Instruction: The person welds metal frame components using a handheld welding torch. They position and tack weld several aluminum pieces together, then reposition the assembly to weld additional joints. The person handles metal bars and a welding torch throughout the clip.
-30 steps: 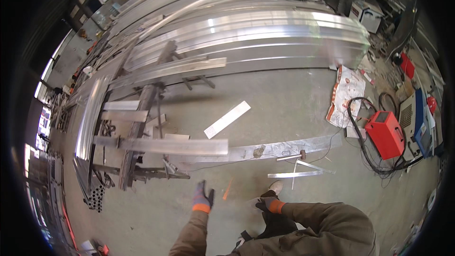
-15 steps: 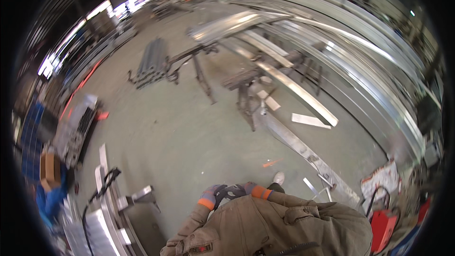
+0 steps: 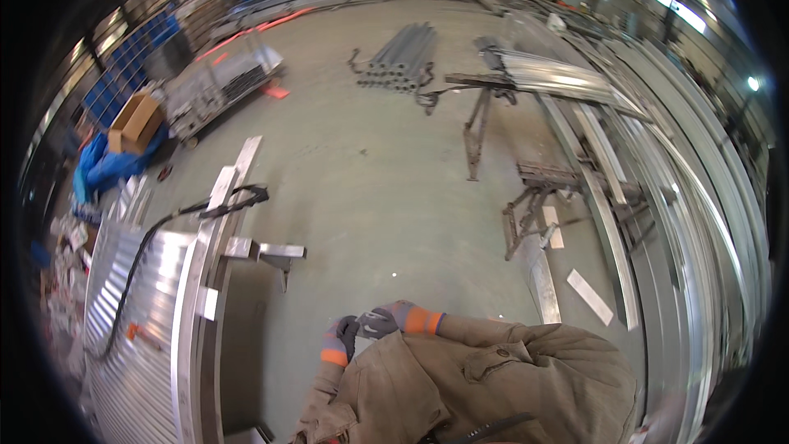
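Both hands are close together in front of my brown jacket (image 3: 460, 378), in grey and dark work gloves with orange cuffs. My left hand (image 3: 339, 339) is closed, its dark fingers bent toward the other hand. Touching or nearly touching it, my right hand (image 3: 383, 321) is closed too, with the fingers curled inward. A small pale grey patch shows between the hands and the jacket. Whether it is a held thing or part of a glove, I cannot tell.
On the left, a bench holds silvery corrugated metal (image 3: 136, 296), long metal bars (image 3: 193, 304) and a black cable (image 3: 136, 267). Grey tubes (image 3: 397, 62) lie stacked ahead. Trestles (image 3: 538, 185) carry long metal profiles (image 3: 604, 234) on the right. A cardboard box (image 3: 137, 122) stands far left.
My view has swung left, so the bench and its corrugated metal show more fully and the trestles sit farther right. Both hands stay together before my jacket.
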Tool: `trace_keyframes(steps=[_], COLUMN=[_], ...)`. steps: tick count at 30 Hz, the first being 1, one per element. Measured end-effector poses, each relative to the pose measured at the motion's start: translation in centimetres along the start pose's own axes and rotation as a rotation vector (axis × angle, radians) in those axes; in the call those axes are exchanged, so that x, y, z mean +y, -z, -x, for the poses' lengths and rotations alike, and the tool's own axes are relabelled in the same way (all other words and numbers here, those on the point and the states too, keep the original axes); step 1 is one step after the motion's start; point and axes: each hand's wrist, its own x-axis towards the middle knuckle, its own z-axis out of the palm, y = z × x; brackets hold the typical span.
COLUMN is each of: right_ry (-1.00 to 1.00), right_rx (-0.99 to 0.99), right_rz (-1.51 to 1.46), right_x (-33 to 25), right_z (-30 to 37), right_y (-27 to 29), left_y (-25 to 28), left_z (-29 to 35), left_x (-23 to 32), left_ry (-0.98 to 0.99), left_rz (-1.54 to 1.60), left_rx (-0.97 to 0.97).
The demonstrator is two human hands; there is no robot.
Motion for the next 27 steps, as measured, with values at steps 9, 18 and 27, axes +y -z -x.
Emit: trace_keyframes(steps=[9,18,27], right_ry=[0.027,0.041,0.294], right_rx=[-0.137,-0.322,-0.575], right_rz=[-0.214,-0.149,0.029], right_x=[-2.0,-4.9,-8.2], right_z=[-5.6,-9.2,-18.8], right_y=[9.1,14.1,9.8], left_y=[2.5,1.4,4.3], left_z=[-4.4,-6.6,-4.5], left_x=[5.7,3.4,-0.4], left_ry=[0.169,0.3,0.281], left_rz=[-0.051,0.038,0.143], left_rx=[0.092,0.127,0.43])
